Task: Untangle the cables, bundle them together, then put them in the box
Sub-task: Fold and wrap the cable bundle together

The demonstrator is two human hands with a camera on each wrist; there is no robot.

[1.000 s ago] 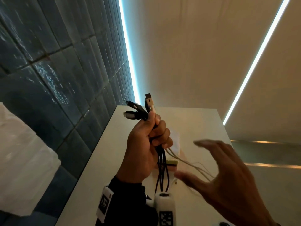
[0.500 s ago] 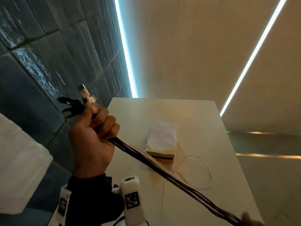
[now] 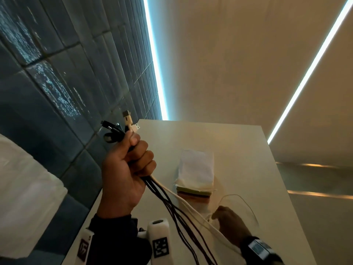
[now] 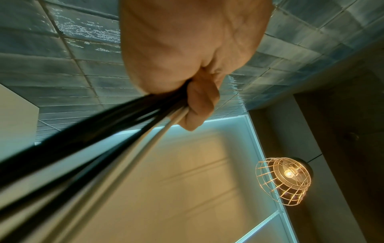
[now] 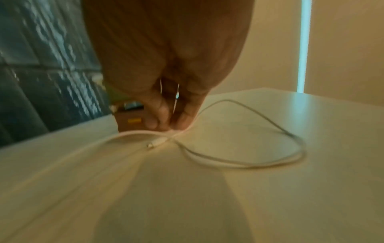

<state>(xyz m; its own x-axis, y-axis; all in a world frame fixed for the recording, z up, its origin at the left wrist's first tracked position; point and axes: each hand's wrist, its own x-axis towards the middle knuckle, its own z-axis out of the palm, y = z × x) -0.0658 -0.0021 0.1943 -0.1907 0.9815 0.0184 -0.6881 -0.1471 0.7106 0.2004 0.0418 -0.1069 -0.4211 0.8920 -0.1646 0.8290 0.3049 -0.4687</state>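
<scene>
My left hand (image 3: 136, 159) is raised above the table's left side and grips a bundle of black and white cables (image 3: 179, 209). Their plug ends (image 3: 119, 129) stick up out of the fist, and the strands run down to the right past the frame's bottom edge. The left wrist view shows the same fist (image 4: 193, 102) round the cables (image 4: 104, 139). My right hand (image 3: 214, 215) is down on the table, with its fingertips (image 5: 182, 121) pinching a thin white cable (image 5: 290, 148) that lies in a loop. Its connector (image 5: 155, 143) lies loose. The small box (image 3: 193, 194), covered by a white sheet, stands just beyond.
The white table (image 3: 248, 150) is narrow, with a dark tiled wall (image 3: 57, 83) along its left edge and a drop on its right. A white padded object (image 3: 21, 188) sits at the far left. A wire-cage lamp (image 4: 284, 179) hangs overhead.
My left hand swung left with the bundle, then came back toward the centre. My right hand ran down the strands out of view, then came back to the white loop on the table.
</scene>
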